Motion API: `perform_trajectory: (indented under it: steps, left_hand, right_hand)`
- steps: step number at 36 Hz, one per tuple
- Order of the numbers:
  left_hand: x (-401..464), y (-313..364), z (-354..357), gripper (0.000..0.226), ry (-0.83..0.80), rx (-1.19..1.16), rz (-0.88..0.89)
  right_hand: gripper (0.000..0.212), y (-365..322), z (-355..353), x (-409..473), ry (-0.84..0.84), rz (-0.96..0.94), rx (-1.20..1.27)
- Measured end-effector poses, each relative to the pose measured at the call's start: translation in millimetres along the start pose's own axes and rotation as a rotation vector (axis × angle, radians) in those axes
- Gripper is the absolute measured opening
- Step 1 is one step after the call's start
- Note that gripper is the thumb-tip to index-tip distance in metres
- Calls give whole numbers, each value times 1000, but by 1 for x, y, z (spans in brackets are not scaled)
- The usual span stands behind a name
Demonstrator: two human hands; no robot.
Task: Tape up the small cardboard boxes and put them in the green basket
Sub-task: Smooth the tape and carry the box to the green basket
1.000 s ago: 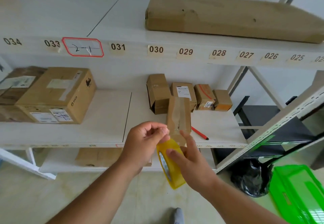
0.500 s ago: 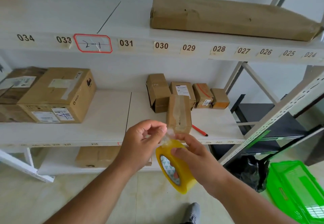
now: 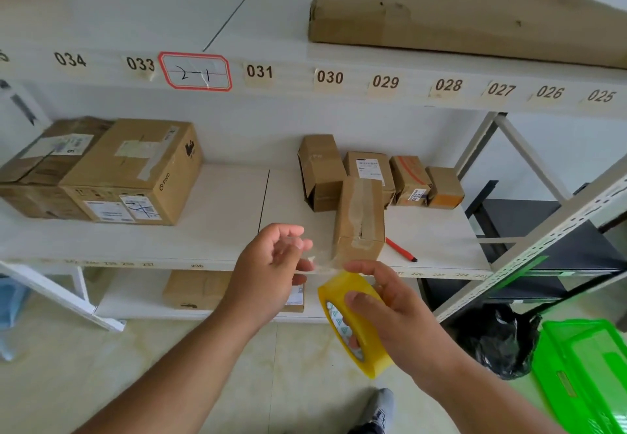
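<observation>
— What are the small brown boxes (image 3: 359, 216) made of?
— Matt cardboard, with glossy clear tape strips along the near one's top.
— And the yellow tape roll (image 3: 356, 323)?
— Shiny, smooth plastic film, its loose end clear and crinkled.
— The white shelf (image 3: 217, 216)?
— Smooth, painted, faintly sheened. The bright green basket (image 3: 587, 376) is glossy plastic.

Yellow tape roll (image 3: 356, 323) with green-printed white core; brown cardboard boxes (image 3: 359, 220) at 12 o'clock on white shelf (image 3: 217, 216); red pen (image 3: 400, 249); bright green basket (image 3: 587, 376) at 4 o'clock.
</observation>
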State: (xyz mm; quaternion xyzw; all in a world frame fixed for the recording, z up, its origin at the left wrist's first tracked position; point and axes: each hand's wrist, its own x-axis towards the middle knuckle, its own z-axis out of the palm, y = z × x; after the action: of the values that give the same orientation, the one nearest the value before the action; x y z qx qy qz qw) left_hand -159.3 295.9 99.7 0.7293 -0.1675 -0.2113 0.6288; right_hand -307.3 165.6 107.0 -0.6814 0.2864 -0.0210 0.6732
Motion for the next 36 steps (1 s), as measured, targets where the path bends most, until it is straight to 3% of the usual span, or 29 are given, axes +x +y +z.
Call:
perform_trajectory:
  steps: [2, 5, 8, 10, 16, 36]
  left_hand:
    - [-4, -1, -2, 16, 137, 91, 144]
    - [-21, 7, -4, 17, 307, 320, 500]
    - [-33, 5, 3, 17, 176, 470, 660]
    - [-31, -1, 8, 25, 79, 542, 612]
    - [-25, -4, 14, 40, -3, 586, 411]
    - [-19, -4, 22, 23, -41, 333, 170]
  right_hand:
    - [31, 0, -2, 0, -4, 2, -3]
    - [30, 2, -3, 1, -4, 0, -19]
    - [31, 4, -3, 2, 9, -5, -23]
    - [30, 5, -2, 3, 9, -11, -23]
    - [30, 8, -1, 4, -7, -26, -42]
    - [42, 20, 1, 10, -4, -29, -78]
